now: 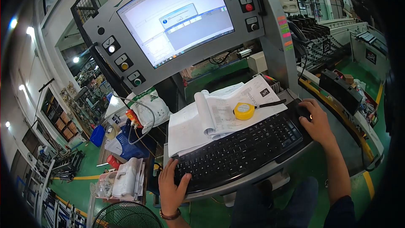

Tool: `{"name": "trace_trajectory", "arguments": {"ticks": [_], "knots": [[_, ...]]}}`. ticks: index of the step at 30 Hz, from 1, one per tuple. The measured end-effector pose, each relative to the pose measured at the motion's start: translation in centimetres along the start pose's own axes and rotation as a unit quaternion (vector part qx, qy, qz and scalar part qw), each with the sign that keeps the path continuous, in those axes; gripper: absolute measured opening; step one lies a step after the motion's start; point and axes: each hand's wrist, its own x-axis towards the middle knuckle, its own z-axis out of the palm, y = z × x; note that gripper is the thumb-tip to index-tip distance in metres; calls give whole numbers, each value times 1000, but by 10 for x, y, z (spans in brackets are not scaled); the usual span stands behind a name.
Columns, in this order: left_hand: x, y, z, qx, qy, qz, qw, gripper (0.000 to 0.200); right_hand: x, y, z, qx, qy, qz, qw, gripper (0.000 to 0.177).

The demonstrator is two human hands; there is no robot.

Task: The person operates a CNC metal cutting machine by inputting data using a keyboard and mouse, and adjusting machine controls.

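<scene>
A black keyboard [240, 152] lies along the front of the machine's shelf. At its left end rests my left hand [172, 190], thumb and fingers apart, holding nothing. My right hand [319, 123] curls over a dark computer mouse [304, 112] to the right of the keyboard, covering part of it. Behind the keys, papers [185, 128] with a rolled-up sheet are spread out, and a yellow tape measure [244, 111] sits on them beside a black pen-like object [272, 103]. Above, a monitor [190, 38] displays a small dialog box over a program window.
Lit push buttons [124, 66] and a red stop button [249, 7] flank the monitor. On the left stand a white bag [150, 107], a blue basket [130, 141], stacked packets [126, 179] and a fan [126, 217]. Machine rails [337, 122] run along the right.
</scene>
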Motion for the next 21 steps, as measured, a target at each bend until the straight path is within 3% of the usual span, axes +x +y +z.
{"name": "trace_trajectory", "arguments": {"ticks": [21], "knots": [[0,-3,1,-1,-1,3,1000,62,0,-3,-3,11,8,-12,1000,42]]}}
